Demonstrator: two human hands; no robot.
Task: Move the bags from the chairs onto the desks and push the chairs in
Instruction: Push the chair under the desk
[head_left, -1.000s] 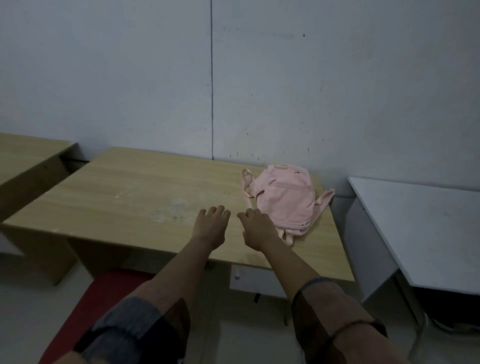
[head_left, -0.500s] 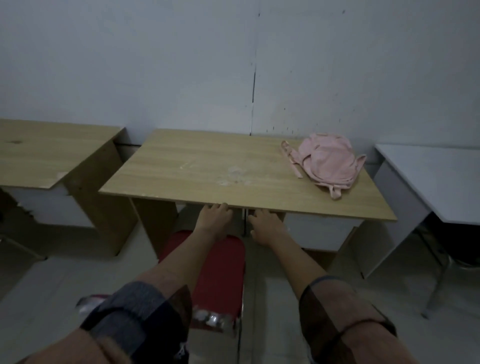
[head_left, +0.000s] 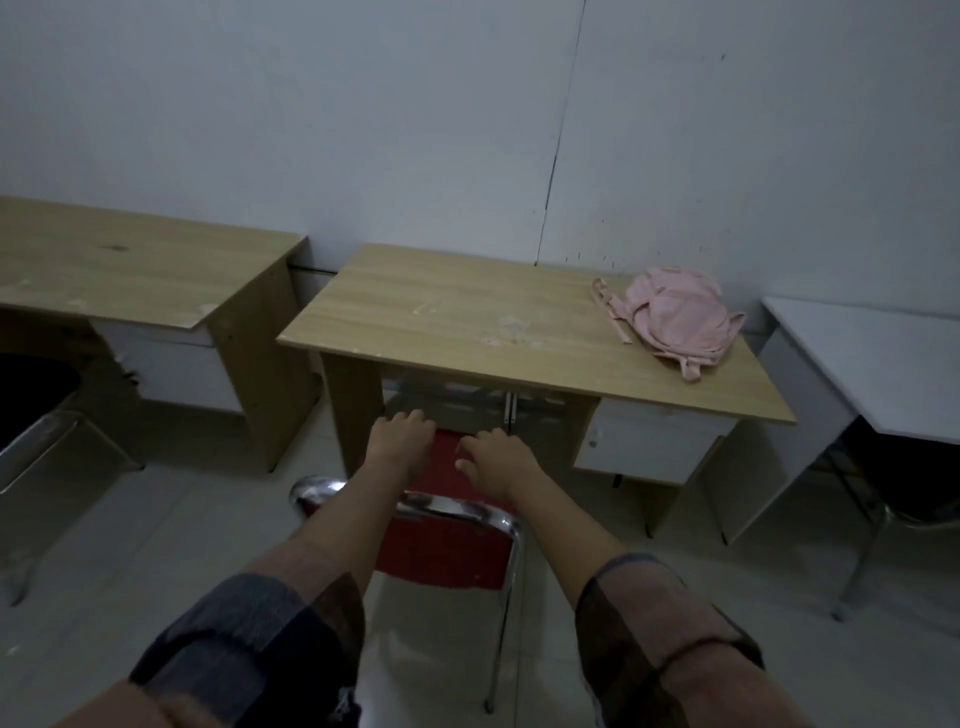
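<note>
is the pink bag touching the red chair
Apart. The head view shows the pink bag lying on the wooden desk, while the red chair stands on the floor below.

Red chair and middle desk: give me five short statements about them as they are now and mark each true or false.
1. The pink backpack lies on the middle wooden desk. True.
2. The backpack sits at the desk's left end. False: it lies at the right end, near the wall.
3. The red chair stands fully under the desk. False: its chrome-framed backrest is out in front of the desk edge.
4. The left hand and right hand both reach out over the red chair. True.
5. The right hand grips a strap of the backpack. False: it is apart from the backpack, low by the chair.
</note>
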